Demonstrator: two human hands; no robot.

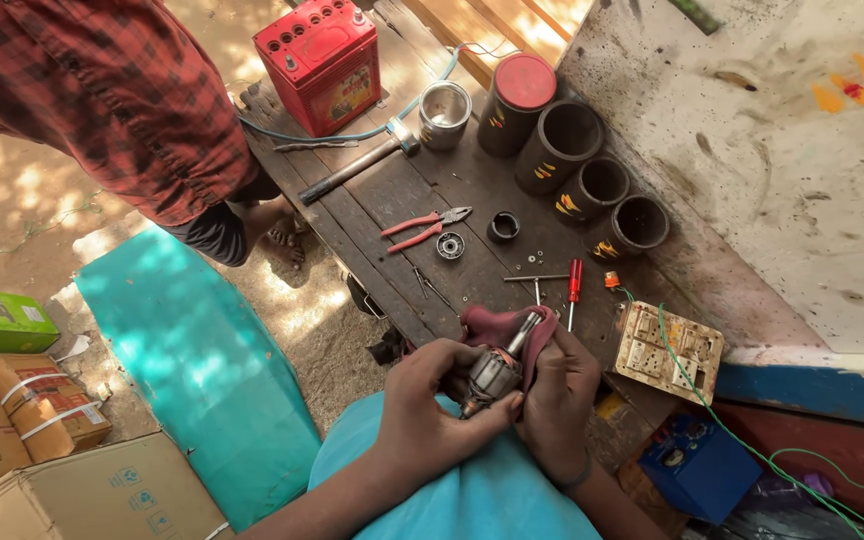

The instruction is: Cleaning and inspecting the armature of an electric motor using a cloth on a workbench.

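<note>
Over my lap I hold a motor armature [497, 370] with copper windings and a steel shaft, wrapped partly in a dark red cloth [497, 325]. My left hand [427, 395] grips its lower end from the left. From the right, my right hand [557, 390] cups the cloth and armature. Both hands are closed around it. The shaft tip points up toward the wooden bench [372, 210].
On the bench lie red-handled pliers [422, 228], a hammer [357, 165], a red screwdriver [573, 285], a bearing [450, 245], a red battery [319, 62], a steel cup [444, 113] and several black cylinders [562, 145]. A switch board [667, 350] sits right. Another person in a red checked shirt [112, 95] stands left, near cardboard boxes [27, 410].
</note>
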